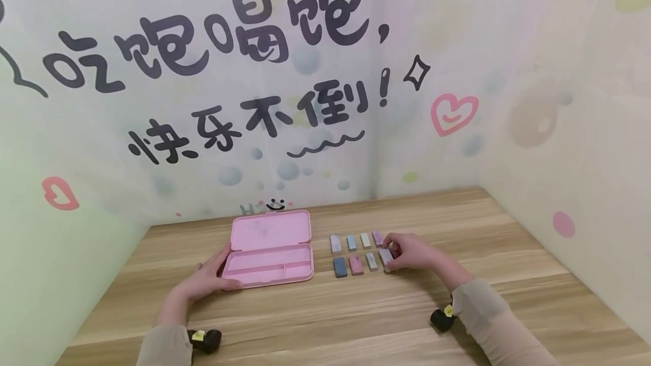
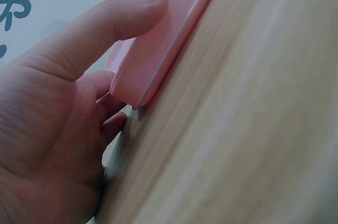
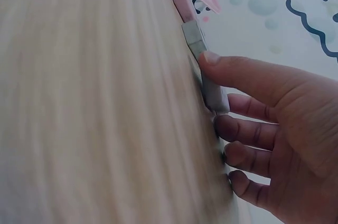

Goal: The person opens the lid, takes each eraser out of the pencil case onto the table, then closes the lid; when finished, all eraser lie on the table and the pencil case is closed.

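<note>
An opened pink pencil case (image 1: 272, 231) lies on the table with its lid folded back; its divided tray looks bare. My left hand (image 1: 202, 282) grips the case's left end, thumb along the front side and fingers round the end wall. To the right of the case, several small eraser-like blocks stand in two rows. With thumb and index finger, my right hand (image 1: 416, 253) pinches the greyish block (image 3: 215, 95) at the right end of the front row. Beside it are a pale grey-green block (image 1: 372, 262), a pink block (image 1: 356, 265) and a dark blue block (image 1: 339, 268).
In the back row stand a lilac-white block (image 1: 335, 243), a light blue block (image 1: 351, 243), a cream block (image 1: 365, 240) and a purple block (image 1: 377, 238). The wooden table (image 1: 325, 321) meets a printed wall covering (image 1: 203, 185) at the back and sides.
</note>
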### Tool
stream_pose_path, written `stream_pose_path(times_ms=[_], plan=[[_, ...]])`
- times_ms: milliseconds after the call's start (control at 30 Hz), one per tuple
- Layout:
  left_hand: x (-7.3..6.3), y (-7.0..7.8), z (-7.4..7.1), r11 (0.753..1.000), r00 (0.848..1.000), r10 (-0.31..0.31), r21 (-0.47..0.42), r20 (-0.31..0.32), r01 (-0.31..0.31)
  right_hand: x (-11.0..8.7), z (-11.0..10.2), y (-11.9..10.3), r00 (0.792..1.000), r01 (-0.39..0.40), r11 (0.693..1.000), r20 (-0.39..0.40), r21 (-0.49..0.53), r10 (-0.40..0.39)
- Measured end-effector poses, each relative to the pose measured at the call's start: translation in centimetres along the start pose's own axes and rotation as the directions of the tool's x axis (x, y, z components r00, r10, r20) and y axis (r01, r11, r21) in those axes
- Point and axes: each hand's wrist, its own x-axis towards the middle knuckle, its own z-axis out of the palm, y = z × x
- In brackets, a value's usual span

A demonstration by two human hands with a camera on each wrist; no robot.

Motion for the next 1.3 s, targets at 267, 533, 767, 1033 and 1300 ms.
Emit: stream_pose_path(times_ms=[267,533,767,1033,1300], plan=[[-0.1,0.1,-0.4,1.000,1.000,0.009,-0.002,-0.011,-0.009,0.2,-0.2,-0.3,1.000,0.019,1.000,-0.001,-0.002,-0.019],[-0.2,0.1,-0.5,1.000,1.000,0.016,0.015,-0.009,-0.016,0.5,-1.3,-0.9,1.000,0.004,0.999,0.011,0.033,-0.005],[-0.3,0.2,-0.3,0.999,1.000,0.029,0.016,-0.006,-0.029,3.6,-2.0,-2.5,0.999,0.025,1.000,0.022,0.018,-0.025],[-0.4,0.1,0.0,1.000,1.000,0.011,0.004,-0.011,-0.011,8.0,-2.2,-4.9,1.000,0.023,0.998,0.007,0.063,-0.024],[-0.4,0.2,0.1,0.999,0.999,0.030,0.012,-0.015,-0.030,12.3,-1.3,-7.1,0.996,-0.031,0.971,-0.079,0.237,0.051]])
